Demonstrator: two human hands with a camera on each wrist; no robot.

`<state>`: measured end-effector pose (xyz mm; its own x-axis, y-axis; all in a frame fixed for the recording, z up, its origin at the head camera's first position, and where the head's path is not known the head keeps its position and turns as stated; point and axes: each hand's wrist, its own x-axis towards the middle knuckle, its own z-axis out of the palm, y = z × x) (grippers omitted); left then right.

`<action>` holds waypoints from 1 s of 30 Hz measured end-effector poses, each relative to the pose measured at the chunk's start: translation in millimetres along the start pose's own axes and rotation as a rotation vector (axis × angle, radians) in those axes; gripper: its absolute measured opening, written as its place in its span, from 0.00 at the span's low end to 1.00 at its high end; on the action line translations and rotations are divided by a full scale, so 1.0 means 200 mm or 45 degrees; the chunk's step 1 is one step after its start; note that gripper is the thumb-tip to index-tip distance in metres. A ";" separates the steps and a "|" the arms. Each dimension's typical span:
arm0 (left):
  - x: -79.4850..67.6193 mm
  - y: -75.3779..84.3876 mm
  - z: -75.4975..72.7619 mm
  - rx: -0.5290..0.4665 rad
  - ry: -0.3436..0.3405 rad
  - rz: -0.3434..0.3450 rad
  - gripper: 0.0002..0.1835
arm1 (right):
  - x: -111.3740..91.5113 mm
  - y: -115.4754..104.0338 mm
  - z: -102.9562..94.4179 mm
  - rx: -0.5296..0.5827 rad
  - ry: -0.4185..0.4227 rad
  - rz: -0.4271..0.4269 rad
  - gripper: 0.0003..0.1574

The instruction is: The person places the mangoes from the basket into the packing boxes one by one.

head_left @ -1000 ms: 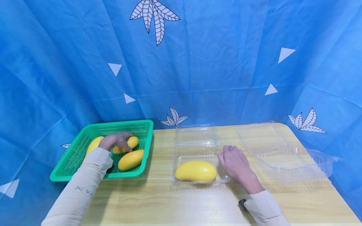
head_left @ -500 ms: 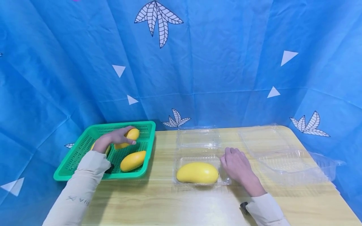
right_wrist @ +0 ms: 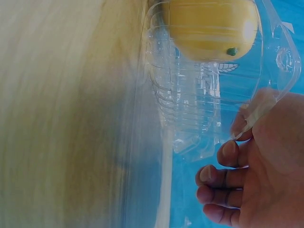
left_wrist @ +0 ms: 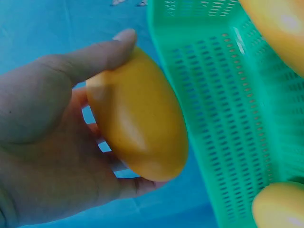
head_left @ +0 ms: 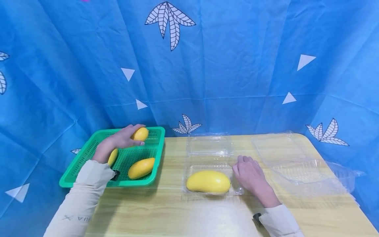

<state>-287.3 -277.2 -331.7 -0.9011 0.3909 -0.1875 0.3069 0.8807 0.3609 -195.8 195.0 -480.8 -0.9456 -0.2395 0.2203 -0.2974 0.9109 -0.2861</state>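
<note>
My left hand grips a yellow mango above the back of the green basket. In the left wrist view, thumb and fingers lie around the fruit's sides. Another mango rests in the basket's front right, and one more mango is partly hidden by my left wrist. On the table an open clear plastic clamshell box holds a larger yellow mango lying on its side. My right hand pinches the box's right rim, its other fingers curled, as the right wrist view shows.
A second clear clamshell container lies opened out at the table's right. The first box's lid extends toward the back edge. Behind the wooden table hangs a blue patterned curtain.
My left hand has lifted the mango from the basket floor, up and toward the back. My right hand has stayed at the box's rim. The head view has shifted slightly.
</note>
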 end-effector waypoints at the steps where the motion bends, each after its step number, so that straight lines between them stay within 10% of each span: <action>1: -0.01 0.02 -0.01 0.009 0.011 0.001 0.40 | 0.00 0.00 0.00 0.000 -0.002 0.003 0.14; 30: -0.18 0.39 0.09 -0.127 0.438 0.171 0.39 | 0.00 0.00 0.00 -0.008 0.019 -0.013 0.14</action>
<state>-224.8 -217.9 -312.4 -0.9102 0.3733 0.1792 0.4132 0.7907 0.4516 -196.5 194.2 -480.8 -0.9403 -0.2439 0.2373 -0.3062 0.9106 -0.2776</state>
